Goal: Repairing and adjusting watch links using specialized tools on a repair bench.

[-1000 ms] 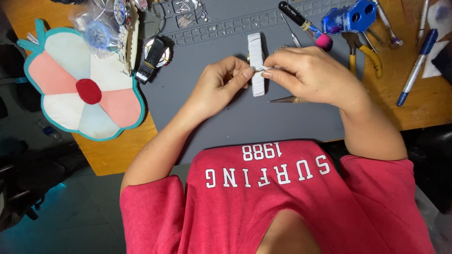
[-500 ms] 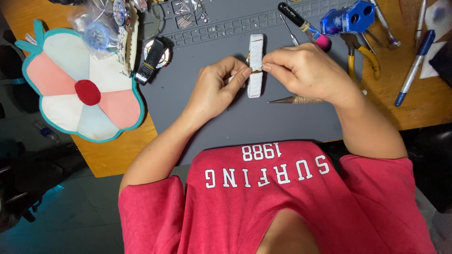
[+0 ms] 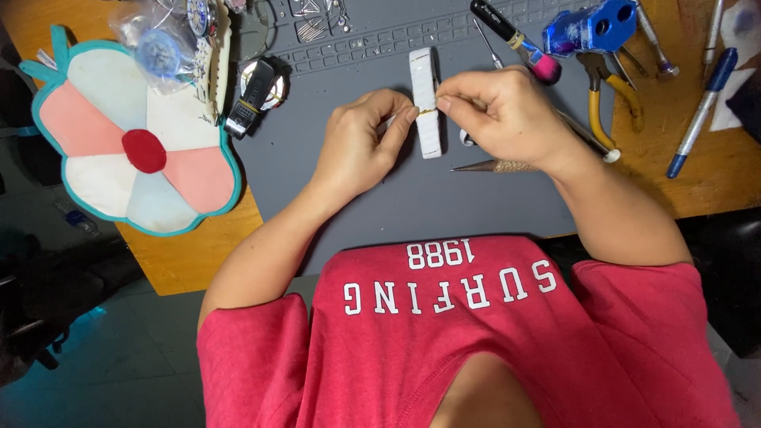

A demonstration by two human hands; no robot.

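Head view: left hand (image 3: 361, 147) and right hand (image 3: 503, 115) meet over grey work mat (image 3: 333, 182) on wooden table (image 3: 697, 178). Both hands pinched closed on small thin part, too small to identify, just at white watch holder block (image 3: 426, 103). Block stands on mat between hands. Pointed awl (image 3: 495, 166) lies under right wrist. Yellow-handled pliers (image 3: 610, 99) to right. Wristwatch (image 3: 254, 99) and flower-shaped pad (image 3: 135, 147) to left.

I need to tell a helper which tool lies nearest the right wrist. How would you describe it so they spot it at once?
Start at the grey mat and find the right hand. Just below its wrist lies a slim awl, pointing left. Unlike the pliers and pens nearby, it tapers to a sharp metal tip.
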